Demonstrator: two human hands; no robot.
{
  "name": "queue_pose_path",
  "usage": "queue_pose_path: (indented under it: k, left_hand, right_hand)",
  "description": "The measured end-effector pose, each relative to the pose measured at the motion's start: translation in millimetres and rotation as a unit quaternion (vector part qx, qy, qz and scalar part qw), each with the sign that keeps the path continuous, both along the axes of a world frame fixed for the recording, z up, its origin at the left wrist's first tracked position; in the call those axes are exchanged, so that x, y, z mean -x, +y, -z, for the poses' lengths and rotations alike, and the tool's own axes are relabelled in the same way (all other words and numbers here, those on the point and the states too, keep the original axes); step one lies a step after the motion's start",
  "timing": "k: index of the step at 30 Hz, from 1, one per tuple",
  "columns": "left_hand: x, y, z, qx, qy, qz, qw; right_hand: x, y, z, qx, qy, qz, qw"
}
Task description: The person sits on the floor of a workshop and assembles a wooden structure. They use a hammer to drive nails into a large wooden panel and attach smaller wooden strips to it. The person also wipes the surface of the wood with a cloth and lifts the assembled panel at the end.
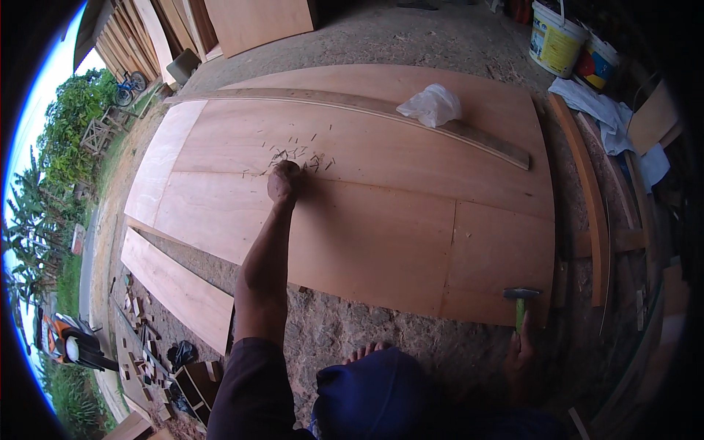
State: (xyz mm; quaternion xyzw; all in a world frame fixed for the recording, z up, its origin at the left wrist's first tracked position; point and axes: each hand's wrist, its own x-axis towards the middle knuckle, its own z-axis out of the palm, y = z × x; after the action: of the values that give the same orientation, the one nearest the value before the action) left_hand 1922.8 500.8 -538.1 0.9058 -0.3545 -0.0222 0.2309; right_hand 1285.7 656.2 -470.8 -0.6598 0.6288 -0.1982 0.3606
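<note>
Left hand [284, 180] stretched far forward, fingers closed down into scattered small dark nails [301, 152] on large pale plywood sheet [381, 220] lying on the ground. Right hand [519, 350] wrapped around green-handled steel hammer [521, 301], head resting at sheet's near corner. Best pinching one nail cleanly, hammer kept low

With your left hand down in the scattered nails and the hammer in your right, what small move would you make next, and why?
Probably pinch one nail from the scattered nails, since the left hand is closed over them on the plywood sheet. The right hand holds the hammer upright near the sheet's near edge, apparently waiting for a nail to be set.
</note>
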Motion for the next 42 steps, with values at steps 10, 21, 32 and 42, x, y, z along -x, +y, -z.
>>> queue_pose_path:
  k: [10,21,32,42]
  left_hand:
    - [6.8,-19.0,-17.3,-0.126,-0.026,-0.003,0.992]
    - [-7.2,-33.9,16.3,0.120,-0.029,0.151,0.981]
    - [381.7,-16.2,-47.3,0.003,0.618,0.429,0.659]
    - [535.0,18.0,-4.9,0.058,0.270,0.676,0.683]
  right_hand:
    - [2.8,3.4,33.4,0.107,-0.031,-0.032,0.993]
    - [9.9,2.7,30.5,0.096,-0.023,0.051,0.994]
    - [79.1,32.4,11.0,0.175,0.037,0.195,0.964]
    - [83.2,40.4,17.9,0.093,-0.129,0.274,0.949]
